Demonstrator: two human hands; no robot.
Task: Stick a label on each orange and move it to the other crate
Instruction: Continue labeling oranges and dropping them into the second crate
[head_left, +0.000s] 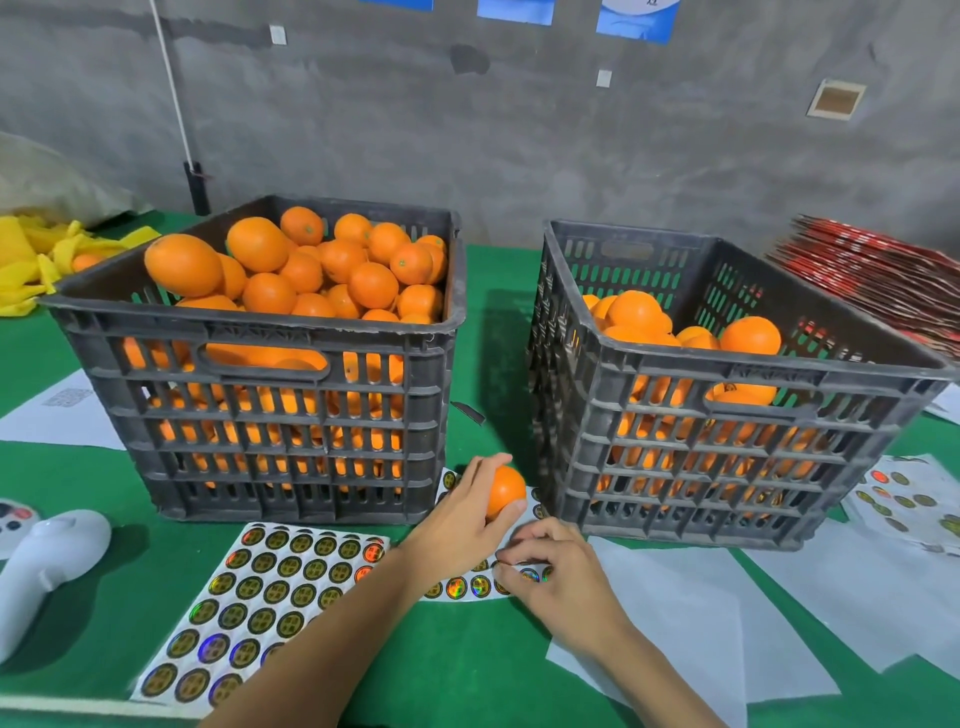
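Note:
My left hand (470, 514) grips a small orange (506, 491) just above the table, in the gap between the two crates. My right hand (556, 564) curls its fingers down onto a label sheet (467, 587) lying under both hands and pinches at a round holographic label there. The left black crate (270, 332) is heaped with oranges. A lower pile of oranges lies in the right black crate (727, 384). A second, fuller label sheet (265, 592) lies in front of the left crate.
A white hand-held device (47, 561) rests at the left edge. Empty white backing sheets (727, 613) spread at the right, with a used label sheet (904, 499) beyond. Yellow netting (31, 260) lies at the back left, and a red stack (872, 275) at the back right.

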